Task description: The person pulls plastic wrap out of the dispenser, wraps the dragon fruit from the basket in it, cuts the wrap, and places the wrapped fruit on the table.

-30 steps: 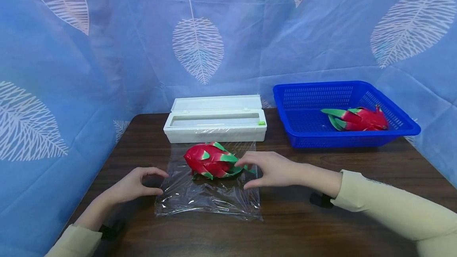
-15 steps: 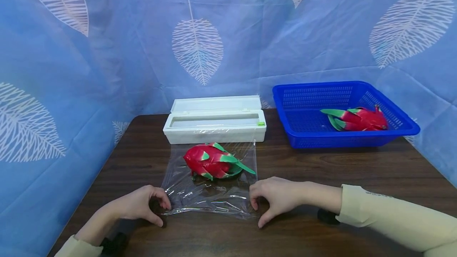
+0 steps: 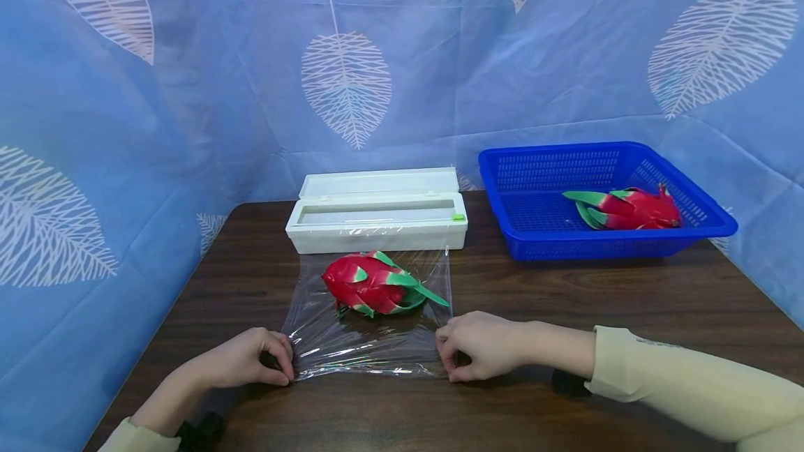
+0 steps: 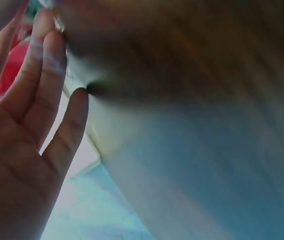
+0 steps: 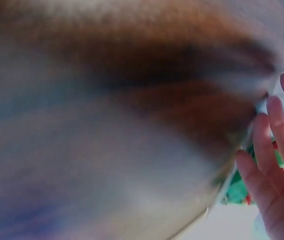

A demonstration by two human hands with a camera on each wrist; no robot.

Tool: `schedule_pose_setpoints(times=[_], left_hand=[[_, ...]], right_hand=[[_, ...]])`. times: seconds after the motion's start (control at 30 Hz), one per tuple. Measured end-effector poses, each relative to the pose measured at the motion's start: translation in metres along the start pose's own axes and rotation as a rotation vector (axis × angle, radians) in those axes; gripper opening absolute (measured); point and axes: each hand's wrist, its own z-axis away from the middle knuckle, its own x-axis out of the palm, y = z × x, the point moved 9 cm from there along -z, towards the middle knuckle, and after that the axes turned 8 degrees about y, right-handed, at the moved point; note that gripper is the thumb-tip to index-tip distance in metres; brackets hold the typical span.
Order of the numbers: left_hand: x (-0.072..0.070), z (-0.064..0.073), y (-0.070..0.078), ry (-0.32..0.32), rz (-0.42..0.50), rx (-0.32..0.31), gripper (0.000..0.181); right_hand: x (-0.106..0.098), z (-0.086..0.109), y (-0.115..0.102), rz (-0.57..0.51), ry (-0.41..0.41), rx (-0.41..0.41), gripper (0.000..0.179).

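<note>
A sheet of clear plastic wrap (image 3: 370, 351) runs from a white wrap dispenser box (image 3: 377, 236) toward the front of the table. On it lies a red dragon fruit (image 3: 370, 284) with green scales, its leafy end pointing right. My left hand (image 3: 251, 361) pinches the sheet's front left corner between thumb and fingers. At the front right corner my right hand (image 3: 484, 347) pinches the film the same way. In the left wrist view the fingers (image 4: 52, 80) rest at the table surface, with part of the red fruit behind them.
A blue plastic basket (image 3: 521, 246) stands at the back right, holding a second dragon fruit (image 3: 641, 211). The dispenser's lid (image 3: 380, 181) is raised, and a green slider (image 3: 459, 217) sits at its right end. A blue leaf-patterned cloth (image 3: 251, 89) hangs behind the dark wooden table (image 3: 534, 410).
Both hands have come down toward the near edge of the wrap, the right one leaving the fruit's leafy end. Their fingers have closed on the corners, and the film's front edge looks straighter.
</note>
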Motion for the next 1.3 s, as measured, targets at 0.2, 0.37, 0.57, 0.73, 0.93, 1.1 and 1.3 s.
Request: schedule_pose_setpoints(times=[0.2,0.37,0.57,0.73,0.93,1.1,1.3], left_hand=[[-0.009,0.010,-0.004,-0.004,0.028,-0.062,0.010],[-0.010,0.018,-0.009,-0.006,0.075,-0.116,0.010],[-0.011,0.017,-0.011,0.045,-0.022,-0.146,0.013],[-0.008,0.011,-0.012,0.057,-0.123,-0.163,0.020],[-0.005,0.002,-0.010,0.083,-0.274,-0.117,0.007],[-0.009,0.003,-0.010,0.094,-0.295,-0.138,0.006],[-0.020,0.008,-0.008,0.114,-0.188,-0.188,0.006]], right_hand=[[-0.012,0.006,0.000,-0.079,0.019,0.001,0.012],[-0.016,0.012,0.001,-0.076,0.071,0.008,0.012],[-0.015,0.011,0.005,-0.044,0.076,0.030,0.013],[-0.012,0.010,0.009,-0.093,0.053,0.069,0.013],[-0.013,0.011,0.009,-0.121,0.059,0.093,0.016],[-0.021,0.014,0.004,-0.051,0.112,0.039,0.017],[-0.037,0.017,0.000,0.024,0.201,-0.026,0.016]])
